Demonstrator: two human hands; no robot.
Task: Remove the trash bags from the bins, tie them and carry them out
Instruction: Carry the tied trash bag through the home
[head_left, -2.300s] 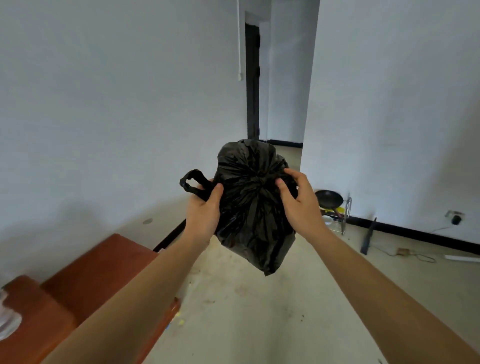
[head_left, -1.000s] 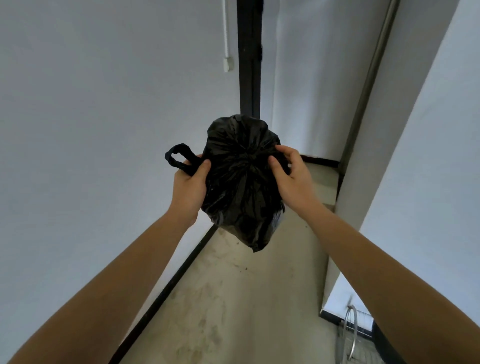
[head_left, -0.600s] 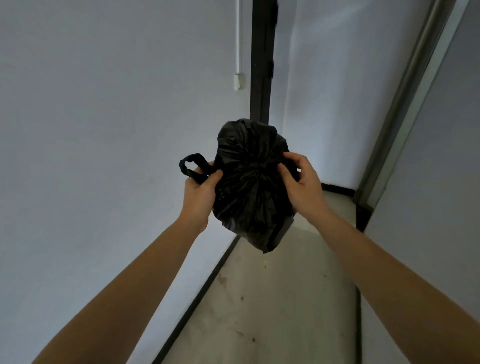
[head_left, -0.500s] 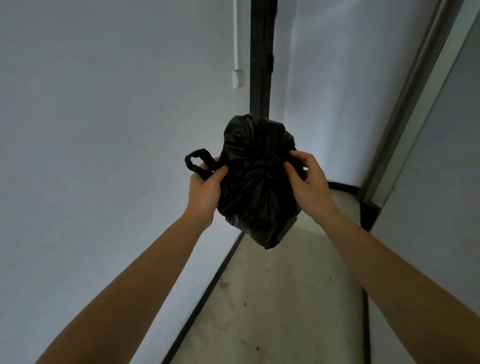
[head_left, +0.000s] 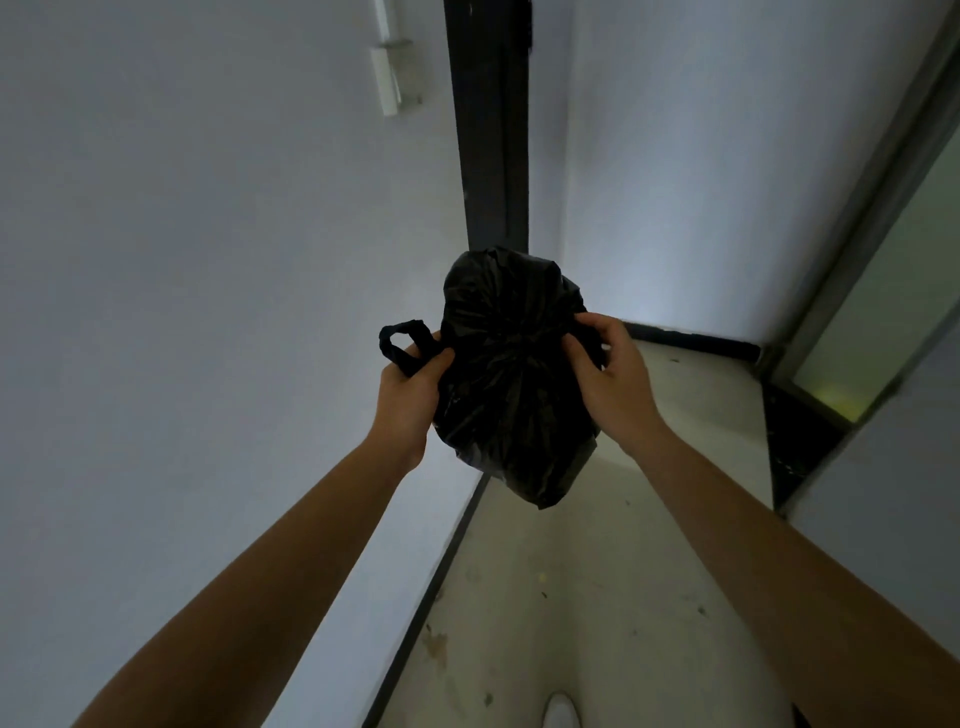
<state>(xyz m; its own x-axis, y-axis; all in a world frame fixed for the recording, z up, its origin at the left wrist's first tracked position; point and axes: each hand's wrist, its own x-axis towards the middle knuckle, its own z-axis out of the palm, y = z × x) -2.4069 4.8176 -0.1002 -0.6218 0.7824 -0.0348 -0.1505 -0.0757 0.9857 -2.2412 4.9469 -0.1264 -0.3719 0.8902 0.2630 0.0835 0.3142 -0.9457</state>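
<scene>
Black trash bag (head_left: 511, 379) held in the air between a person's two hands, in a narrow corridor.

The bag hangs clear of the floor (head_left: 587, 597), its gathered top facing the person. The left hand (head_left: 410, 395) grips its left side, fingers closed on a twisted loop handle (head_left: 397, 345) that sticks out leftward; the right hand (head_left: 610, 379) clasps the right side, fingers curled into the plastic. A white wall (head_left: 197, 291) runs on the left, and a dark door frame (head_left: 491, 124) stands behind the bag.

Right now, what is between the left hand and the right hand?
In the head view, the black trash bag fills the gap between the left hand and the right hand; both grip it, and its handle loop sticks out past the left hand.
</scene>
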